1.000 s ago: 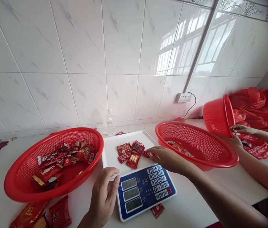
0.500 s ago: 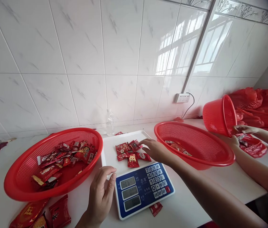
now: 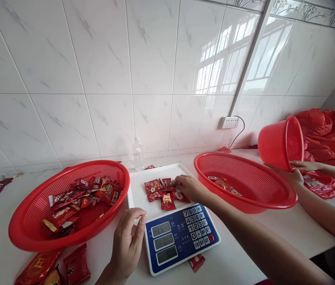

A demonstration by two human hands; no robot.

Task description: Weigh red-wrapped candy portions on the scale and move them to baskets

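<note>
Several small red snack packets (image 3: 153,187) lie in a cluster on the white tray (image 3: 139,208) of a digital scale with a blue keypad panel (image 3: 182,237). My right hand (image 3: 193,188) reaches over the tray's right side, fingers bent down and closed on a packet at the cluster's right edge; the fingertips are partly hidden. My left hand (image 3: 128,239) hovers at the scale's left front corner, fingers curved and thumb apart, holding nothing. Left of the scale, a red mesh basket (image 3: 21,221) holds many similar packets. Another red basket (image 3: 244,174), with a few packets, stands to the right.
Loose packets lie at front left, including one red pouch (image 3: 77,266), and one packet (image 3: 197,262) sits by the scale's front edge. A clear bottle (image 3: 138,154) stands by the wall. At right, another person's hands (image 3: 307,166) hold a tilted red basket (image 3: 273,140) near red plastic bags (image 3: 334,134).
My right hand has come down onto the packets and its fingers have closed. My left hand stays nearly still. At right, the other person's basket has tilted further.
</note>
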